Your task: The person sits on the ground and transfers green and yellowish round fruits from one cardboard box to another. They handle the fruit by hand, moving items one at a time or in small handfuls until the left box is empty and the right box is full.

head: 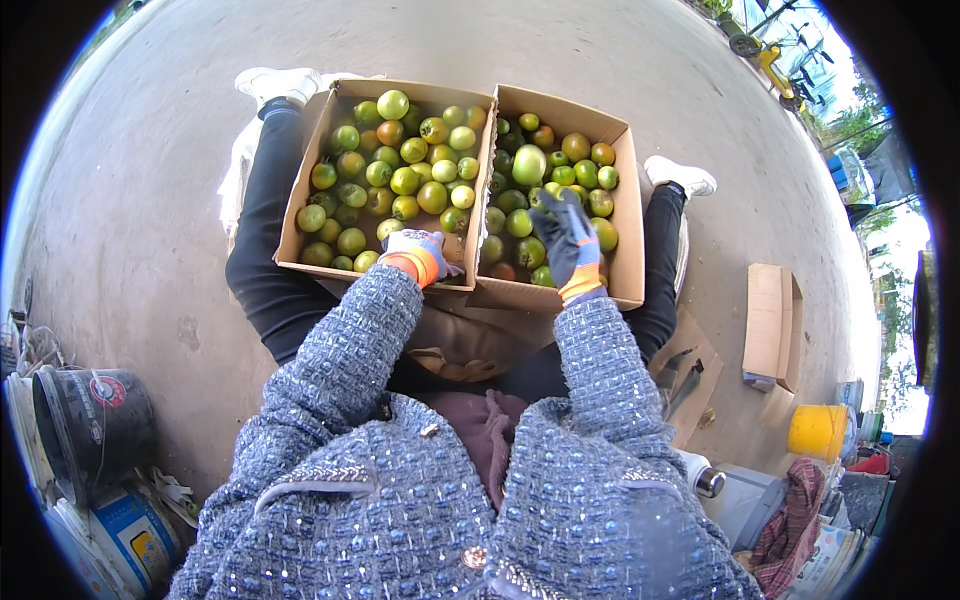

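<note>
Two open cardboard boxes stand side by side between my legs, the left box [300,202] and the right box [634,225]. Both hold many green tomatoes [405,181], some turning orange. My left hand [416,251], in a grey glove with an orange cuff, reaches into the near right corner of the left box; its fingers are mostly hidden, and any hold is unclear. Over the right box, my right hand [568,236], gloved alike with dark fingers, is spread just above the tomatoes. A large pale green tomato [529,165] lies beyond its fingertips.
A small cardboard box [772,326] lies on the concrete floor at the right, with a yellow bucket [817,433] nearer. Beside my right leg is a flat cardboard piece [694,375] with dark strips on it. A black bucket [97,427] lies at the far left.
</note>
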The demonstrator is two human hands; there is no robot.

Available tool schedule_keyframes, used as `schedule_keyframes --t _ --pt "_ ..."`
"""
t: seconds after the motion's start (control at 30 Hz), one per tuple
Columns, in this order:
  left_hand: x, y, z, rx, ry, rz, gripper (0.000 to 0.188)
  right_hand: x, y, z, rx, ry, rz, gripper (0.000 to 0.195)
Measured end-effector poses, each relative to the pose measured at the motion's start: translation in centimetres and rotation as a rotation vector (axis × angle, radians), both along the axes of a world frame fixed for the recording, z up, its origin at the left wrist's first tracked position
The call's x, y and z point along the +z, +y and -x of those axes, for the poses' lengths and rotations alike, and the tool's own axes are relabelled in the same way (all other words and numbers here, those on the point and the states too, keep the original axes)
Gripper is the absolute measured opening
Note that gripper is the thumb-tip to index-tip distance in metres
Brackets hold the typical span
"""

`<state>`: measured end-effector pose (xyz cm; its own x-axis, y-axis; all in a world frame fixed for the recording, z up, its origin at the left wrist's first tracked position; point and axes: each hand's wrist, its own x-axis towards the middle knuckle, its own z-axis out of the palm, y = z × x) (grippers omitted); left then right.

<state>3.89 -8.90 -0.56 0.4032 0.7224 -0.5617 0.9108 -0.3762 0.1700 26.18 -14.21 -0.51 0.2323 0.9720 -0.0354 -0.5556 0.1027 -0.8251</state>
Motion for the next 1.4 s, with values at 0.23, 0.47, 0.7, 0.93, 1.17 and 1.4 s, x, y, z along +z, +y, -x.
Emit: schedule_keyframes --t 0.23,0.47,0.7,0.93,1.17,1.4 --pt "-1.9 0.4 0.2 -0.144 -0.041 -0.065 0.053 -0.9 0.2 -0.6 -0.066 -0.046 0.122 0.045" --pt "-0.7 0.6 0.7 0.056 -0.199 -0.062 0.059 0.6 -0.4 0.9 0.142 -0.240 0.177 0.048" --pt "-3.7 2.3 4.1 0.615 -1.113 0.545 0.040 1.5 -1.0 2.8 0.469 -0.553 0.118 0.059" --pt "-0.6 0.1 3.0 0.343 -1.355 0.671 0.044 3.5 -1.9 3.5 0.376 -1.287 -0.298 0.081" --pt "-1.3 -0.5 2.2 0.278 -1.367 0.690 0.038 2.9 -2.0 3.5 0.332 -1.510 -0.443 0.074" --pt "-2.2 1.7 4.5 0.666 -1.300 -0.037 0.027 0.6 -0.3 1.8 0.030 -0.276 0.067 0.053"
